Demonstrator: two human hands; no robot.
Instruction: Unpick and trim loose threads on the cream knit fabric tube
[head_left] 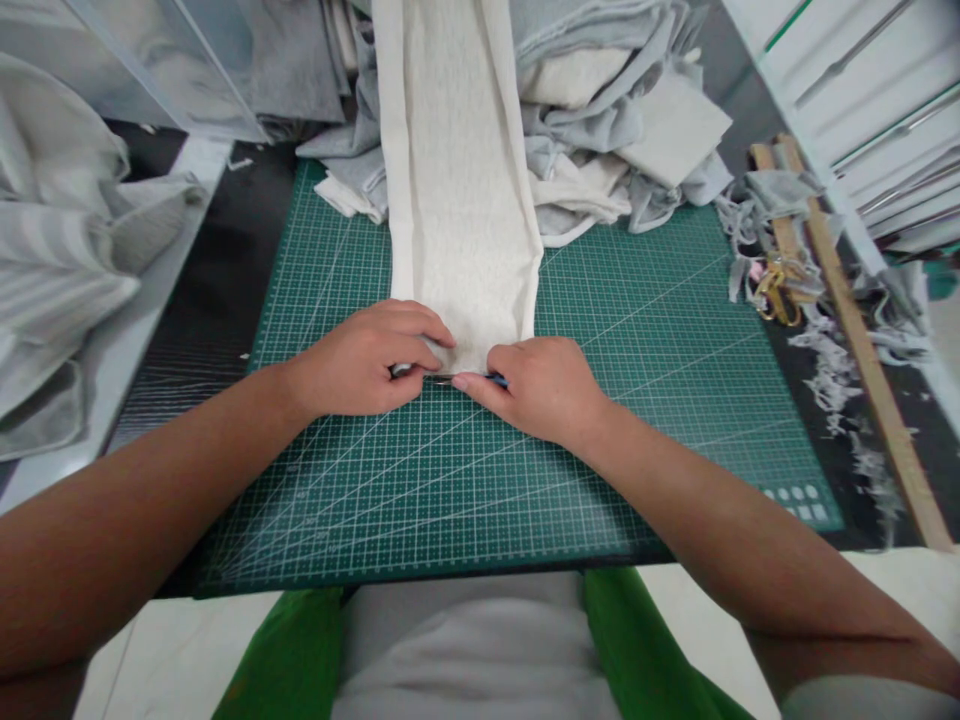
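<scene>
Head view: left hand (371, 355) half-curled on cream cloth (465, 200) (hold unclear); right hand (546, 390) snug around slim tool (497, 380).

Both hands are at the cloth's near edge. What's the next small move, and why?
I'd probably ease the small blue tool slightly along the near edge of the cream fabric: the right hand grips it, its metal part lies at that edge, and the left hand is beside it. Whether the metal touches the fabric is unclear.

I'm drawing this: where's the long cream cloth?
In the head view's upper middle, the cloth lies over the green mat, ending at the left hand and right hand.
</scene>
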